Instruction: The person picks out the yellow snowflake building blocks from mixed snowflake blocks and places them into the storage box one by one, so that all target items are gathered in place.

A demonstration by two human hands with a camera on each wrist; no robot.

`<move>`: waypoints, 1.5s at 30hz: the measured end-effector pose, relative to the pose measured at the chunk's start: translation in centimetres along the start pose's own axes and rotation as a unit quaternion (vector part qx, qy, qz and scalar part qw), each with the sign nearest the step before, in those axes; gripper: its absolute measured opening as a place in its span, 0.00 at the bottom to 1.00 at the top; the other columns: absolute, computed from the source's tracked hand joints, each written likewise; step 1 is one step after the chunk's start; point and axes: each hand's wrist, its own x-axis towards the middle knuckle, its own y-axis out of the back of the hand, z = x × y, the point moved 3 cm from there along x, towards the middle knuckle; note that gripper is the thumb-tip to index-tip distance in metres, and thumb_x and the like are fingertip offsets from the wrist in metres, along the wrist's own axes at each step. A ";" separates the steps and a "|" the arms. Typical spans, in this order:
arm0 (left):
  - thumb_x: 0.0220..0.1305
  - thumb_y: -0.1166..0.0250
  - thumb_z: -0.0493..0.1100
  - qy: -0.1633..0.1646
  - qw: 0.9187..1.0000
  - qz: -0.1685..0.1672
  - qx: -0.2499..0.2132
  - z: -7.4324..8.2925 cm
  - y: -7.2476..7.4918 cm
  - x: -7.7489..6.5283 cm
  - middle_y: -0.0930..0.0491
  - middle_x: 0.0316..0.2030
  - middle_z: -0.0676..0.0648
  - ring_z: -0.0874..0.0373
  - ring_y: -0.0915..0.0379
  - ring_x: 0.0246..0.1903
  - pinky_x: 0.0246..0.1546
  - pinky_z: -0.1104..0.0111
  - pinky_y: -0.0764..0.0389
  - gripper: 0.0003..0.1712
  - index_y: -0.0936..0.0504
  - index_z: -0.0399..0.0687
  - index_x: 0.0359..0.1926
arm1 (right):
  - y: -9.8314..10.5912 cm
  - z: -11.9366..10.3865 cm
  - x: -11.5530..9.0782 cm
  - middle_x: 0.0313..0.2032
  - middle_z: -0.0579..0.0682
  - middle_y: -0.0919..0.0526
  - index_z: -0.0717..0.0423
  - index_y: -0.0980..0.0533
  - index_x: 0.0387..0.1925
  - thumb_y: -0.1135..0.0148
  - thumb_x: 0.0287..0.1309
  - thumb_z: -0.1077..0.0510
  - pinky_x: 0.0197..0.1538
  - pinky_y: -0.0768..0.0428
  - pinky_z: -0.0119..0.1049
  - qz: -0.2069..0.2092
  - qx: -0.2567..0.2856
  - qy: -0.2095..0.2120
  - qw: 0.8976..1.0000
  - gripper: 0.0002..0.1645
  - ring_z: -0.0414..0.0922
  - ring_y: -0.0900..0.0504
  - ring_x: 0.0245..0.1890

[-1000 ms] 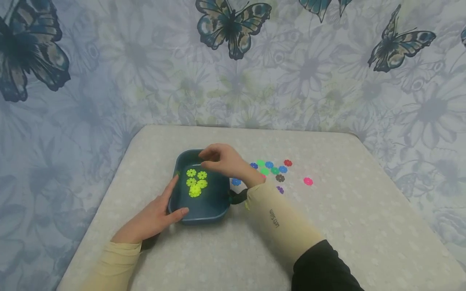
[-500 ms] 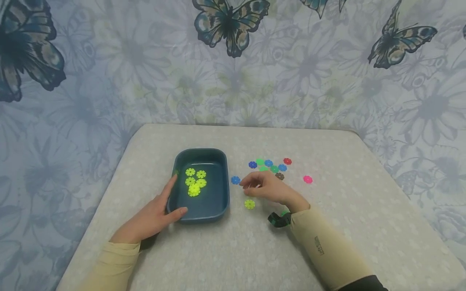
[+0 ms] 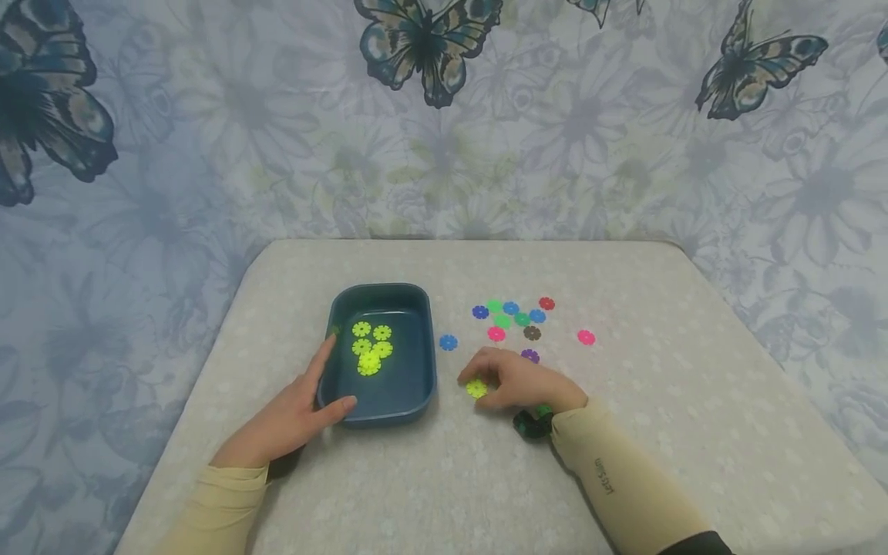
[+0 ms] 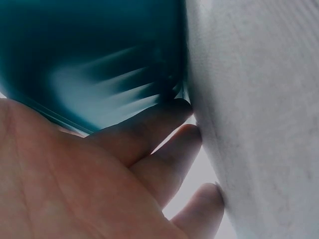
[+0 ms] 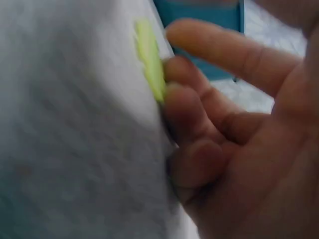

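Observation:
In the head view, a dark teal tray (image 3: 409, 385) with several yellow notched, flower-shaped discs (image 3: 369, 362) stands left of the table's middle. My left hand (image 3: 287, 416) holds its near left corner, thumb over the rim. In the left wrist view, the other fingers (image 4: 164, 164) lie along the outer wall, tips down by the tablecloth. My right hand (image 3: 523, 381) reaches over another yellow disc (image 3: 476, 388) right of the tray. That disc lies flat on the table, between thumb and fingertips (image 5: 182, 35) that stand apart around it.
Beyond my right hand lie several loose discs, among them blue (image 3: 449, 342), pink (image 3: 586, 338), brown (image 3: 532, 333) and red (image 3: 546, 304) ones. A purple disc (image 3: 530, 355) sits just behind the hand. A butterfly-patterned backdrop (image 3: 444, 154) rises behind the table (image 3: 624, 270).
My right hand has come back from over the tray to the right, then down toward me onto the yellow disc. My left hand and the tray have stayed in place.

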 end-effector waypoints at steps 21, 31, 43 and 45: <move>0.71 0.38 0.65 -0.010 1.000 -0.002 -0.001 -0.1 -0.2 0.1 0.61 0.83 0.40 0.30 0.52 0.77 0.67 0.31 0.39 0.59 0.72 0.68 0.82 | 0.2 0.8 0.2 0.47 0.38 0.16 0.43 0.16 0.49 0.28 0.61 0.59 0.56 0.19 0.42 0.086 -0.066 -0.033 0.994 0.15 0.41 0.21 0.48; 0.71 0.38 0.65 -0.006 1.000 0.000 -0.004 0.0 -0.2 0.2 0.61 0.82 0.40 0.29 0.52 0.77 0.67 0.30 0.40 0.59 0.73 0.70 0.82 | 0.3 0.9 0.4 0.46 0.40 0.15 0.47 0.16 0.50 0.28 0.59 0.59 0.56 0.20 0.43 0.107 -0.096 -0.030 0.989 0.16 0.40 0.20 0.48; 0.71 0.38 0.64 -0.006 1.000 0.000 -0.001 0.3 -0.1 0.1 0.61 0.82 0.39 0.28 0.52 0.76 0.67 0.30 0.39 0.58 0.72 0.68 0.83 | 0.4 0.5 0.1 0.46 0.41 0.17 0.48 0.16 0.49 0.31 0.57 0.63 0.53 0.21 0.42 0.112 -0.095 -0.027 0.989 0.18 0.41 0.23 0.46; 0.71 0.38 0.64 -0.006 1.000 0.000 -0.001 0.3 -0.1 0.1 0.61 0.82 0.39 0.28 0.52 0.76 0.67 0.30 0.39 0.59 0.72 0.67 0.83 | 0.4 0.5 0.1 0.46 0.41 0.17 0.49 0.16 0.49 0.31 0.57 0.63 0.54 0.21 0.42 0.113 -0.093 -0.024 0.989 0.17 0.41 0.23 0.46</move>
